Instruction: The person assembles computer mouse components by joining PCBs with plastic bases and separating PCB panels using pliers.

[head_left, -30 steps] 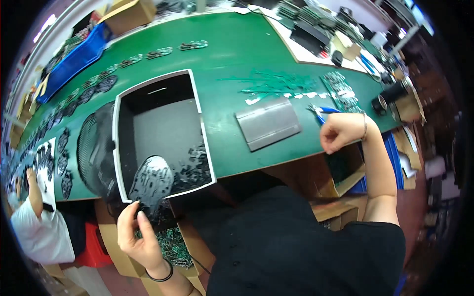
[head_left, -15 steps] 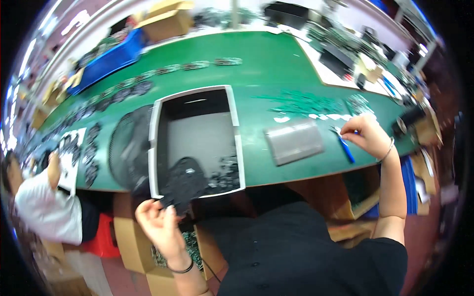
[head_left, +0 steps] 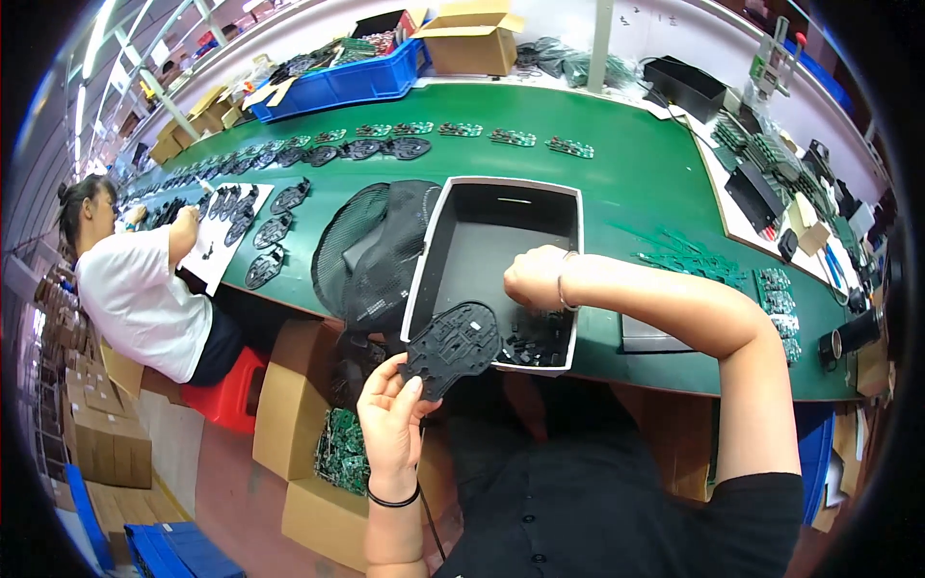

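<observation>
My left hand pinches a flat black plastic shell with moulded ribs and slots, holding it tilted over the near left corner of a white-rimmed black box. Small black plastic pieces lie loose in the near right part of that box. Above its right side is my right hand, fingers curled closed; whatever they hold, if anything, is hidden. Partly covered by my right forearm, a grey flat case rests on the green table.
A black mesh bag lies against the box's left side. Circuit boards and black shells stand in rows farther back. On the left sits a co-worker in a white top. Below the table edge is an open carton of green boards.
My right hand has come left from beside the blue pliers to over the box. My left hand has raised the black shell slightly. The view has swung left.
</observation>
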Motion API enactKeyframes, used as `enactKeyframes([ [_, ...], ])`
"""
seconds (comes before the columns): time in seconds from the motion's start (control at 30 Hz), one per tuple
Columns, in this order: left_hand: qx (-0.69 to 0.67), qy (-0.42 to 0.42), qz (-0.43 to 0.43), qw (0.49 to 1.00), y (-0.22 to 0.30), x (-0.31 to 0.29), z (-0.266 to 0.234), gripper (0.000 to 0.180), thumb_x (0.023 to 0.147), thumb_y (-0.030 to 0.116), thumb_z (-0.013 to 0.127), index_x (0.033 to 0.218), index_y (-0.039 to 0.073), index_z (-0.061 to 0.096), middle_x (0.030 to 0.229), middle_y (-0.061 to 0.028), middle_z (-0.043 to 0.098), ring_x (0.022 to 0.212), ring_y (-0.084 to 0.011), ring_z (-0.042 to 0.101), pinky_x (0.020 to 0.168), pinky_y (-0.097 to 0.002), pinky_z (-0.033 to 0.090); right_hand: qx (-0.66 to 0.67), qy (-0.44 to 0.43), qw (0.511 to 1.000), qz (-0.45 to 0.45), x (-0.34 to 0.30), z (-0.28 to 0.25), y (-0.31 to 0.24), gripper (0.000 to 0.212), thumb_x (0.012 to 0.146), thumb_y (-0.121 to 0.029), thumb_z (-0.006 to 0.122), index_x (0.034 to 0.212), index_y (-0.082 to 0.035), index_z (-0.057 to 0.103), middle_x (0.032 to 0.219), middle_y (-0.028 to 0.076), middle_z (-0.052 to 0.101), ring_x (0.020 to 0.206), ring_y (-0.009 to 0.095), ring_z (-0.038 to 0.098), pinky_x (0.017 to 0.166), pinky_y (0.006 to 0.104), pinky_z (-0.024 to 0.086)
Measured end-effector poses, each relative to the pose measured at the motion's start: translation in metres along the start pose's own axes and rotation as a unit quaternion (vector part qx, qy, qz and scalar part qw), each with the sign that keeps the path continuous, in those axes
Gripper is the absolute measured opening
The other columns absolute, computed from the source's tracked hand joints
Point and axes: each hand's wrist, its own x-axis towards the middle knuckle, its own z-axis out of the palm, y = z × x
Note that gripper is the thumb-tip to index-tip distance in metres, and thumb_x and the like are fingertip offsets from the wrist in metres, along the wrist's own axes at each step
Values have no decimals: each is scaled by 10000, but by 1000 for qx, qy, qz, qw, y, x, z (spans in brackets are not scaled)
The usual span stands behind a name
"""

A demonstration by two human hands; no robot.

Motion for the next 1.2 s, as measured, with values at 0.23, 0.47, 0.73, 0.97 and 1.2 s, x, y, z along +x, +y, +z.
enactKeyframes([
  [0.23, -10, -30, 10, 999, -1, 6, 5, 325, 829, -36, 539, 1148, -44, 478, 1009, -134, 604, 828, -172, 625, 661, -285, 561, 101, -53, 993, -5, 3, -4, 15, 198, 646, -70, 623, 834, -90, 682, 783, 117, 654, 734, 282, 632, 678, 360, 507],
  [0.47, -18, -40, 34, 998, 0, 10, 17, 335, 820, -45, 554, 1146, -63, 481, 987, -149, 606, 830, -166, 620, 683, -274, 555, 552, 83, 827, -59, -35, -35, 38, 154, 774, -74, 661, 910, -2, 655, 771, 53, 657, 664, 85, 593, 591, 211, 468],
  [0.73, -17, -60, 35, 997, -5, 11, 29, 339, 810, -55, 566, 1139, -74, 486, 970, -129, 607, 836, -135, 603, 746, -240, 516, 705, 97, 696, -97, -57, -22, 37, 129, 749, -39, 680, 869, -13, 638, 782, 72, 660, 666, 109, 616, 613, 211, 478],
  [0.97, 42, -57, 59, 996, -8, 11, 34, 340, 813, -60, 552, 1148, -53, 497, 961, -127, 610, 811, -145, 614, 681, -255, 541, 483, 232, 841, -75, -57, -40, -8, 92, 749, -76, 683, 806, -18, 639, 697, 54, 634, 646, 127, 598, 625, 243, 481],
  [1.2, 36, -75, 73, 994, -10, 11, 38, 371, 810, -73, 563, 1170, -62, 475, 975, -113, 598, 857, -121, 588, 761, -231, 494, 280, 295, 907, -110, -32, -29, -24, 123, 668, -149, 725, 731, -84, 641, 784, 70, 563, 819, 195, 544, 744, 304, 421],
])
